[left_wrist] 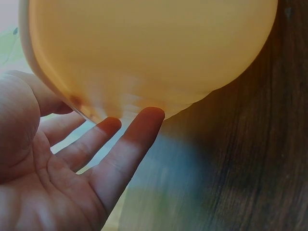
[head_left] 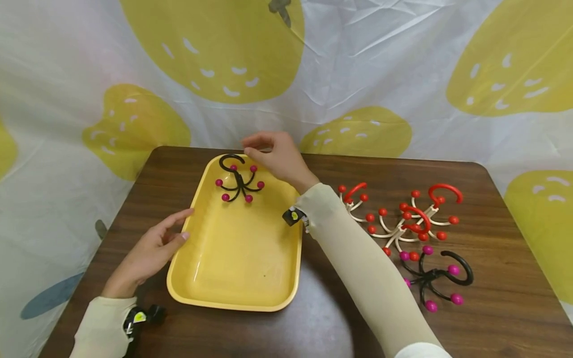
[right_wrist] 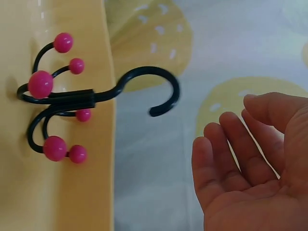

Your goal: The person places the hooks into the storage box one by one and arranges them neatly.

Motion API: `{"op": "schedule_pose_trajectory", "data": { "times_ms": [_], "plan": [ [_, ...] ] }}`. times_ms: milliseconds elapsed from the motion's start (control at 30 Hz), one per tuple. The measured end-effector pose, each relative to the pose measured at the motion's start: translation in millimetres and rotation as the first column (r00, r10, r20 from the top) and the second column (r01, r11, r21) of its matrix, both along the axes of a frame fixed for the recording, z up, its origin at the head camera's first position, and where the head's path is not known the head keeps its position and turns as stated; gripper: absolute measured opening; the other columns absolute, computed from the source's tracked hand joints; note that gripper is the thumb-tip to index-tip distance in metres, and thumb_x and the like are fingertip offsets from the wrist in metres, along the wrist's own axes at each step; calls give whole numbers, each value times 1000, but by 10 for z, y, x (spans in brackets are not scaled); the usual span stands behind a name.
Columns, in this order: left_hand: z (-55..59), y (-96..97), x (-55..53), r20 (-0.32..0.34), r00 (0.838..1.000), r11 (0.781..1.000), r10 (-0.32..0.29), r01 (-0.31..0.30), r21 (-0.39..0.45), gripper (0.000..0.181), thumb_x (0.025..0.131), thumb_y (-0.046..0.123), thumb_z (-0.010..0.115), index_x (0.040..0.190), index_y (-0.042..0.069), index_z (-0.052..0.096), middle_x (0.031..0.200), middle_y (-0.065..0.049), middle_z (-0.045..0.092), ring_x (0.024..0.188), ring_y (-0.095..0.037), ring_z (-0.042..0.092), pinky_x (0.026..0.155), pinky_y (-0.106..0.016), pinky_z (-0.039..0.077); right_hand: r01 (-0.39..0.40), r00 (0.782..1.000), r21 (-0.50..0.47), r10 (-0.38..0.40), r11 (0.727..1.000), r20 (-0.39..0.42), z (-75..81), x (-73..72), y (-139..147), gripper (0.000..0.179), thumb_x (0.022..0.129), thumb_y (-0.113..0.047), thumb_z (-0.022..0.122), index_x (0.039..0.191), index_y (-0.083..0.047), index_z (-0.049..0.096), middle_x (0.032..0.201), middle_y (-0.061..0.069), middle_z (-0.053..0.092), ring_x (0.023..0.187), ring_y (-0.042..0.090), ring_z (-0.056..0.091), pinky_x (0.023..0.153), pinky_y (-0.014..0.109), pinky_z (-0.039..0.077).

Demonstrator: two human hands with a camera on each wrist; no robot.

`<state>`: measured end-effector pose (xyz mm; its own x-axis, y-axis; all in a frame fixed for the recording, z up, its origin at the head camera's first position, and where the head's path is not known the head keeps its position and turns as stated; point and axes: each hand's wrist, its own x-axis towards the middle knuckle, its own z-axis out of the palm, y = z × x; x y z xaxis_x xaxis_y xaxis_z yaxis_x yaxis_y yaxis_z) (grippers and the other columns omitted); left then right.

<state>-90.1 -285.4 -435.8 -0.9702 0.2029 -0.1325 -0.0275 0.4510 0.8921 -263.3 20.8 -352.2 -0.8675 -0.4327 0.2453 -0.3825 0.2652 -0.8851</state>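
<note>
A yellow plastic tray (head_left: 241, 258) sits on the table, and my left hand (head_left: 154, 251) touches its left rim. In the left wrist view the fingers (left_wrist: 127, 144) lie extended along the tray's outer wall. A black claw-shaped hanging hook (head_left: 240, 183) with pink ball tips stands in the far end of the tray, its curved hook pointing up. My right hand (head_left: 282, 159) hovers by the far rim, just right of that hook. In the right wrist view its loosely bent fingers (right_wrist: 245, 159) hold nothing, and a gap separates them from the black hook.
Right of the tray, white claw hooks (head_left: 400, 231) with red tops and red balls lie close together, one partly behind my right forearm. Nearer me lies another black hook (head_left: 430, 275) with pink balls. A fruit-patterned curtain (head_left: 349, 59) hangs behind the table (head_left: 497, 258).
</note>
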Motion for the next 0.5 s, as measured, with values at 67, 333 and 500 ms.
{"op": "schedule_pose_trajectory", "data": {
  "times_ms": [67,333,500],
  "plan": [
    [5,-1,1,4,1000,1000,-2,2,0,60,110,17,59,165,19,37,156,-24,43,95,-20,72,72,-34,63,-5,1000,-25,5,1000,-1,35,49,46,24,99,-18,75,120,-6,79,118,8,80,106,22,76,90,30,61],
    [13,14,2,4,1000,1000,-6,6,5,60,110,17,59,165,17,36,156,-25,43,96,-19,72,73,-33,63,-30,998,-104,24,994,-55,187,297,263,25,97,-12,76,120,-1,78,121,16,78,108,22,75,99,37,60],
    [8,22,-4,8,1000,1000,-10,10,1,60,110,18,58,165,17,36,157,-26,43,95,-20,72,73,-33,63,2,996,-108,-12,994,-87,262,515,476,25,97,-12,77,120,-4,78,120,12,79,107,20,76,99,35,60]
  ]
}}
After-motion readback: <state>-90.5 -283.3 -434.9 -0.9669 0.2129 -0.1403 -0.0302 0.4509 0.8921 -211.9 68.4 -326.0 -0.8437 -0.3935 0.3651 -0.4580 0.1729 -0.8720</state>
